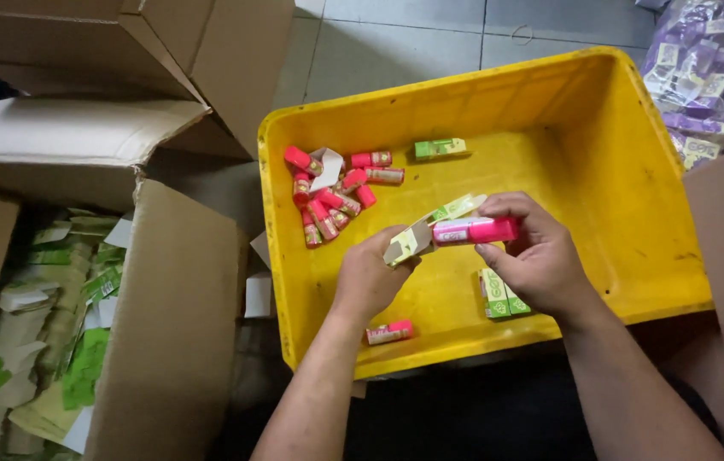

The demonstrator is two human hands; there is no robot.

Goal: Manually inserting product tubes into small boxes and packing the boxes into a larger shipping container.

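Over a yellow plastic bin (627,179), my left hand (370,277) holds a small green and white carton (417,235) with its end flap open. My right hand (537,256) grips a pink tube (475,230) whose left end sits at the carton's open mouth. A heap of several pink tubes (332,192) lies in the bin's far left corner. One more pink tube (389,332) rests near the front wall. A closed green carton (439,148) lies at the back, and two green cartons (501,296) lie under my right hand.
An open cardboard box (166,341) at the left holds several flattened green and white cartons (63,333). More cardboard flaps (208,51) stand behind it. A pile of purple packets in clear bags (708,77) sits at the top right. Tiled floor (396,43) shows beyond the bin.
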